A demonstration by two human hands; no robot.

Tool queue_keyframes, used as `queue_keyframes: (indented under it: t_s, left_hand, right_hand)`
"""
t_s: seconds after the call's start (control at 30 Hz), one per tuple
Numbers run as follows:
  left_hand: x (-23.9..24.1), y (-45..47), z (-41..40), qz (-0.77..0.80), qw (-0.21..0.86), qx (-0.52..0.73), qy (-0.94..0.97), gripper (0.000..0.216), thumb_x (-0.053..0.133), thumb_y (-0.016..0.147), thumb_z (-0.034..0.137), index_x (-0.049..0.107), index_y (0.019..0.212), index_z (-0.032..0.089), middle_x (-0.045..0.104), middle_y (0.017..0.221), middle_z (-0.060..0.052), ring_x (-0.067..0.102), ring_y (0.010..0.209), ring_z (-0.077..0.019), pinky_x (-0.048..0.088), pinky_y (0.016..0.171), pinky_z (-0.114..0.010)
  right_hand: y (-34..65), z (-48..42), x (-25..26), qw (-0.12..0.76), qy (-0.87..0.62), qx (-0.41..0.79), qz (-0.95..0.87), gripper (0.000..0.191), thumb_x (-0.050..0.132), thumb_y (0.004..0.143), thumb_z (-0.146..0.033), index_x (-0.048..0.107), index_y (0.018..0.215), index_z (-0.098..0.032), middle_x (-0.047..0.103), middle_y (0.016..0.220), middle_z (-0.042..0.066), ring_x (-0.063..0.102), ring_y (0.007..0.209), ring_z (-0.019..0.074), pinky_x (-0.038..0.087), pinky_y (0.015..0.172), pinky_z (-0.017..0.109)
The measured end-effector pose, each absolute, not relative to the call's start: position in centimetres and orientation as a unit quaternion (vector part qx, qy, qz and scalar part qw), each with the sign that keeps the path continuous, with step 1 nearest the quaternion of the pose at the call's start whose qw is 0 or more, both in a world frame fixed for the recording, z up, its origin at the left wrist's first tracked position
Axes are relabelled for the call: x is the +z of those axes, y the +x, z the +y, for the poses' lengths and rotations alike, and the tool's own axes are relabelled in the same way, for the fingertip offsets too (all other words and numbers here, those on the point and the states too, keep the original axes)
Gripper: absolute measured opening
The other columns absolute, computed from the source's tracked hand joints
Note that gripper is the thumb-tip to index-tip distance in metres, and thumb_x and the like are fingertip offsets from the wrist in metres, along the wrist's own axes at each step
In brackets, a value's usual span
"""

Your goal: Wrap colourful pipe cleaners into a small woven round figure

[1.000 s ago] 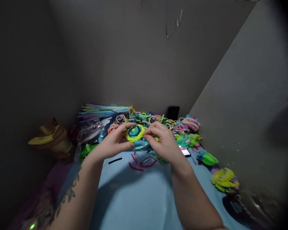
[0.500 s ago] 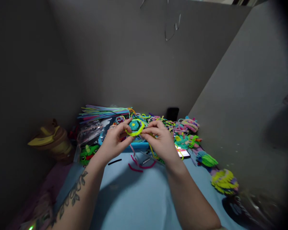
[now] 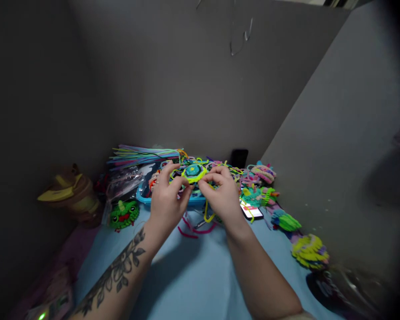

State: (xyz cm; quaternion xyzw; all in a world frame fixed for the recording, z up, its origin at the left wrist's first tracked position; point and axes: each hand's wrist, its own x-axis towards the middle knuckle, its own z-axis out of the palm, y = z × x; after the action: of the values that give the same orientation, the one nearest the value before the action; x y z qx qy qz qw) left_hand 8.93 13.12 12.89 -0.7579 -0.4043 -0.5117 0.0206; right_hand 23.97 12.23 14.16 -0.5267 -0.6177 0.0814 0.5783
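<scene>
Both hands hold up a small round woven pipe-cleaner disc [image 3: 194, 172], teal in the middle with a neon yellow rim. My left hand [image 3: 168, 198] pinches its left edge with the fingers curled. On the disc's right side my right hand [image 3: 220, 193] grips with fingers closed, and a loose yellow pipe-cleaner tail [image 3: 208, 214] hangs below it. The disc hovers over a blue tray [image 3: 143, 197] heaped with coloured pipe cleaners.
A light blue table [image 3: 193, 275] sits in a grey-walled corner. A green frog-like craft [image 3: 124, 213] lies left, a phone [image 3: 250, 210] and several finished pieces [image 3: 309, 251] right. Pink scraps [image 3: 195, 229] lie near my wrists. A brown and yellow bottle [image 3: 70, 195] stands far left.
Both hands moved away from me with the disc and turned it flatter. My left forearm swung rightward, uncovering the green frog craft.
</scene>
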Motion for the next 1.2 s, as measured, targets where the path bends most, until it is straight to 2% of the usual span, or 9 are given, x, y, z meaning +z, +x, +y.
queue_keyframes:
  t_s: [0.13, 0.23, 0.37, 0.47, 0.7, 0.87, 0.97, 1.13, 1.2]
  left_hand:
    - [12.2, 10.1, 12.4, -0.399, 0.007, -0.501, -0.768, 0.020, 0.057, 0.087, 0.022, 0.067, 0.105, 0.020, 0.035, 0.151, -0.012, 0.025, 0.144, -0.0325, 0.031, 0.113, -0.053]
    - [11.8, 10.8, 11.8, -0.418, -0.100, -0.491, -0.758, 0.028, 0.054, 0.088, 0.024, 0.066, 0.114, 0.019, 0.021, 0.158, -0.011, 0.012, 0.147, -0.0346, 0.023, 0.115, -0.056]
    - [11.3, 11.9, 11.2, -0.432, -0.300, -0.467, -0.710, 0.053, 0.057, 0.086, 0.026, 0.048, 0.137, 0.015, 0.000, 0.161, -0.016, 0.000, 0.147, -0.0333, 0.015, 0.118, -0.053]
    - [10.8, 12.5, 11.1, -0.432, -0.354, -0.481, -0.676, 0.060, 0.056, 0.085, 0.025, 0.040, 0.143, 0.016, -0.002, 0.161, -0.014, -0.004, 0.147, -0.0300, 0.011, 0.119, -0.047]
    - [9.7, 13.2, 11.0, -0.431, -0.252, -0.517, -0.695, 0.050, 0.051, 0.088, 0.020, 0.046, 0.138, 0.024, -0.001, 0.162, -0.007, 0.003, 0.148, -0.0293, 0.014, 0.119, -0.048]
    - [9.5, 13.4, 10.6, -0.421, -0.142, -0.494, -0.747, 0.057, 0.047, 0.088, 0.011, 0.040, 0.142, 0.027, -0.008, 0.162, -0.005, -0.011, 0.146, -0.0328, 0.012, 0.117, -0.059]
    - [9.8, 12.9, 10.8, -0.409, -0.096, -0.491, -0.764, 0.058, 0.046, 0.085, 0.006, 0.042, 0.140, 0.025, 0.000, 0.162, -0.009, -0.006, 0.147, -0.0348, 0.016, 0.114, -0.063]
    - [11.9, 10.7, 11.9, -0.366, -0.029, -0.563, -0.740, 0.022, 0.053, 0.086, 0.010, 0.066, 0.098, 0.022, 0.058, 0.128, -0.008, 0.045, 0.131, -0.0263, 0.036, 0.110, -0.050]
    - [12.7, 9.5, 12.6, -0.363, -0.037, -0.559, -0.745, 0.024, 0.058, 0.084, 0.014, 0.061, 0.107, 0.022, 0.059, 0.125, -0.009, 0.051, 0.124, -0.0239, 0.041, 0.106, -0.047]
  right_hand:
    - [24.2, 12.4, 14.1, 0.592, -0.532, 0.073, -0.601, 0.008, 0.062, 0.072, -0.019, 0.067, 0.066, -0.019, 0.055, 0.088, 0.003, 0.057, 0.085, 0.0173, 0.047, 0.081, 0.033]
    - [24.3, 12.6, 14.0, 0.590, -0.531, 0.083, -0.602, 0.008, 0.062, 0.073, -0.019, 0.066, 0.066, -0.020, 0.054, 0.088, 0.003, 0.057, 0.086, 0.0173, 0.047, 0.083, 0.033]
    - [24.4, 12.9, 13.7, 0.586, -0.525, 0.101, -0.609, 0.008, 0.062, 0.075, -0.020, 0.066, 0.068, -0.020, 0.053, 0.093, 0.005, 0.056, 0.093, 0.0194, 0.046, 0.088, 0.036]
    - [24.5, 13.1, 13.5, 0.579, -0.526, 0.105, -0.614, 0.009, 0.061, 0.076, -0.020, 0.066, 0.069, -0.019, 0.053, 0.095, 0.006, 0.056, 0.096, 0.0204, 0.045, 0.090, 0.038]
    - [24.8, 13.0, 13.7, 0.579, -0.540, 0.066, -0.607, 0.010, 0.060, 0.075, -0.017, 0.065, 0.068, -0.020, 0.053, 0.093, 0.005, 0.056, 0.092, 0.0202, 0.047, 0.087, 0.037]
    - [24.6, 13.0, 13.6, 0.572, -0.538, 0.053, -0.617, 0.011, 0.058, 0.076, -0.016, 0.065, 0.068, -0.020, 0.053, 0.091, 0.005, 0.055, 0.092, 0.0205, 0.047, 0.087, 0.037]
    - [24.6, 13.2, 13.4, 0.570, -0.535, 0.060, -0.621, 0.011, 0.057, 0.078, -0.016, 0.064, 0.071, -0.020, 0.052, 0.092, 0.005, 0.055, 0.091, 0.0203, 0.046, 0.088, 0.037]
    - [25.7, 13.4, 13.9, 0.520, -0.504, 0.106, -0.681, 0.012, 0.056, 0.080, -0.013, 0.062, 0.073, -0.020, 0.055, 0.085, 0.003, 0.056, 0.084, 0.0183, 0.047, 0.080, 0.033]
    - [26.1, 13.2, 14.2, 0.475, -0.473, 0.126, -0.731, 0.014, 0.055, 0.082, -0.010, 0.062, 0.075, -0.020, 0.056, 0.083, 0.002, 0.057, 0.083, 0.0171, 0.045, 0.077, 0.030]
